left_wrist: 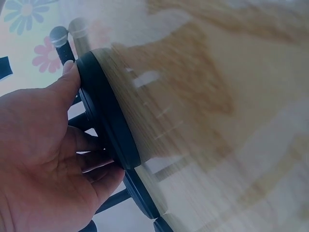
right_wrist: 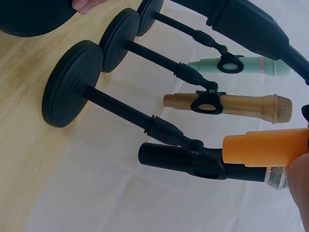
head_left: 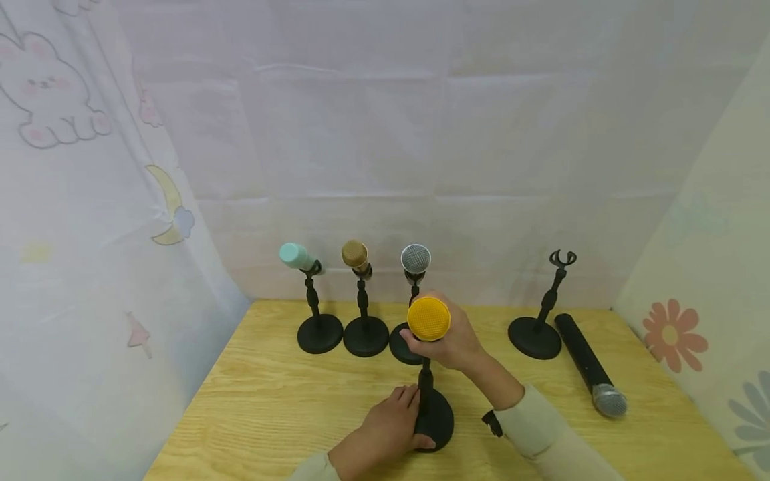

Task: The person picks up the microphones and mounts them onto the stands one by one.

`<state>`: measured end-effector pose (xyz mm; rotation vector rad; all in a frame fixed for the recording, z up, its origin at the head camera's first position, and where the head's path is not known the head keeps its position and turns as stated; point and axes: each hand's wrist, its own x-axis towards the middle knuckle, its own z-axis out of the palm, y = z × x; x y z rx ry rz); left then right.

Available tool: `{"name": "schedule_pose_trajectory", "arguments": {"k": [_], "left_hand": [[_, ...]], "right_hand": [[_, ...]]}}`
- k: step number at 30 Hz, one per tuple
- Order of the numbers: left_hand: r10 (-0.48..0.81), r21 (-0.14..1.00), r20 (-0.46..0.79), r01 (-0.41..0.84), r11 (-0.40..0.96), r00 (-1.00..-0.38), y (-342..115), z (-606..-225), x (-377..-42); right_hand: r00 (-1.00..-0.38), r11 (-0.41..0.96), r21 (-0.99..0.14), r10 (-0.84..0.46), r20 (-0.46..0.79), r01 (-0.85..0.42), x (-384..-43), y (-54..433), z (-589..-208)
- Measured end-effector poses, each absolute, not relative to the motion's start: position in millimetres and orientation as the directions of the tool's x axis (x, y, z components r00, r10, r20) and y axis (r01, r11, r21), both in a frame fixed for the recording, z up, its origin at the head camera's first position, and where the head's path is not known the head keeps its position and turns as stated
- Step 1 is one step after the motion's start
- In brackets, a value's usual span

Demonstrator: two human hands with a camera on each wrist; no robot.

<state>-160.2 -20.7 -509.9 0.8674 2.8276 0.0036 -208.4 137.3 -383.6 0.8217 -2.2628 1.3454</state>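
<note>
My right hand (head_left: 454, 344) grips a yellow-orange microphone (head_left: 429, 318) above a black microphone stand (head_left: 438, 421), the mesh head towards me. In the right wrist view its orange body (right_wrist: 265, 147) shows beside a thumb at the right edge. Whether it sits in the stand's clip I cannot tell. My left hand (head_left: 388, 424) holds that stand's round base at its left side. Seen from the left wrist, thumb and fingers are spread round the rim of the base (left_wrist: 108, 111), which stands on the wooden table.
Behind stand a mint microphone (head_left: 295, 255), a gold one (head_left: 355, 254) and a black one with a silver head (head_left: 416, 259), each in a stand. At right are a stand with an empty clip (head_left: 535, 337) and a black microphone (head_left: 583, 357) lying down. A black piece (head_left: 492, 423) shows by the right sleeve.
</note>
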Motion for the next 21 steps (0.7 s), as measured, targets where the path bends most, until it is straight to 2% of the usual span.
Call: {"name": "schedule_pose_trajectory", "arguments": {"k": [10, 21], "left_hand": [[0.553, 0.026, -0.165, 0.557, 0.830, -0.817, -19.0, -511.9, -159.9], [0.553, -0.004, -0.147, 0.560, 0.828, -0.820, -18.0, -506.0, -157.0]], "right_hand": [[-0.746, 0.399, -0.632, -0.304, 0.592, -0.664, -208.0, 137.3, -382.9], [-0.705, 0.396, -0.588, -0.300, 0.642, -0.705, -209.2, 137.3, -384.6]]}}
